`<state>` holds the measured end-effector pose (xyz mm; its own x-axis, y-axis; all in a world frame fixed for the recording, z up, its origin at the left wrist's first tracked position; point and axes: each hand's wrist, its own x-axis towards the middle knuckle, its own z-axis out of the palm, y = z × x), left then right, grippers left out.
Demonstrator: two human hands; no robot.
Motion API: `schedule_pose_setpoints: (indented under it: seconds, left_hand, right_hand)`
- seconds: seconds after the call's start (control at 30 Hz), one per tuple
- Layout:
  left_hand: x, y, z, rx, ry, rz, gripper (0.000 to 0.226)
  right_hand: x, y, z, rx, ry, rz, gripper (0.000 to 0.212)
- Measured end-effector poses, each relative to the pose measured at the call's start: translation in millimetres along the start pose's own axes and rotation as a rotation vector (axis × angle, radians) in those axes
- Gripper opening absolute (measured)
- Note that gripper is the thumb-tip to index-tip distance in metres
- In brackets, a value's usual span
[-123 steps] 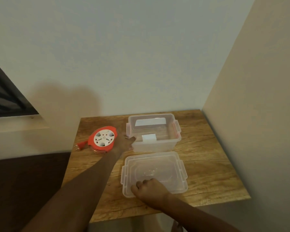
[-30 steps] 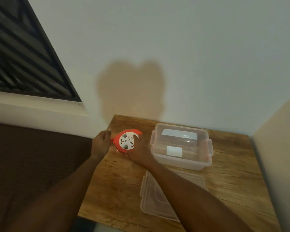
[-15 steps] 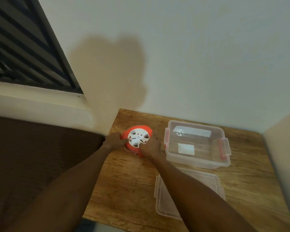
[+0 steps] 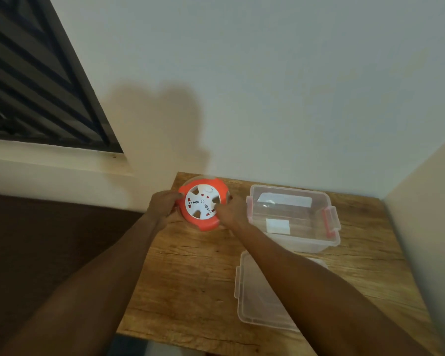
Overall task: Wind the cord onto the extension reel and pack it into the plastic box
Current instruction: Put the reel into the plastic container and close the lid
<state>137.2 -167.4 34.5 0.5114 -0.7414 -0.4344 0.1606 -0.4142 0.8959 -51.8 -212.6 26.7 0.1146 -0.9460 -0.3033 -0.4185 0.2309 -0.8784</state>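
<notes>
The orange extension reel [image 4: 203,202] with its white socket face sits at the far left corner of the wooden table [image 4: 190,278]. My left hand [image 4: 163,204] grips its left rim. On its right side my right hand [image 4: 230,210] has fingers on the white face. No loose cord shows. The clear plastic box [image 4: 293,219] stands open just right of the reel, with red clips on its right end. Its clear lid [image 4: 260,296] lies flat in front of the box, partly under my right forearm.
Walls close in behind the table and on its right. A dark louvred window [image 4: 36,86] is at the upper left. Left of the table a dark brown surface [image 4: 49,240] drops away.
Both hands stay on the reel. The white face has turned and the reel sits slightly tilted. The view has shifted a little closer.
</notes>
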Motion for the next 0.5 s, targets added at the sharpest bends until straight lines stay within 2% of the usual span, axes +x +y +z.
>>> schedule_pose_setpoints:
  seconds: [0.07, 0.17, 0.3, 0.4, 0.5]
  left_hand:
    - [-3, 15, 9, -0.066, 0.023, 0.051, 0.017]
    - [-10, 39, 32, -0.104, -0.016, 0.12, 0.018]
    - [-23, 62, 75, -0.12, -0.12, 0.175, 0.014]
    - [-35, 66, 116, -0.112, -0.177, 0.181, 0.01]
    - [-45, 62, 160, -0.098, -0.253, 0.197, 0.017]
  right_hand:
    - [-1, -8, -19, 0.11, -0.004, 0.006, 0.025]
    - [1, -10, -52, 0.224, 0.016, 0.0, 0.016]
    - [5, -4, -99, 0.3, 0.105, -0.003, 0.053]
    - [5, 8, -138, 0.336, 0.167, -0.006, 0.055]
    - [5, 26, -177, 0.339, 0.223, 0.029, 0.057]
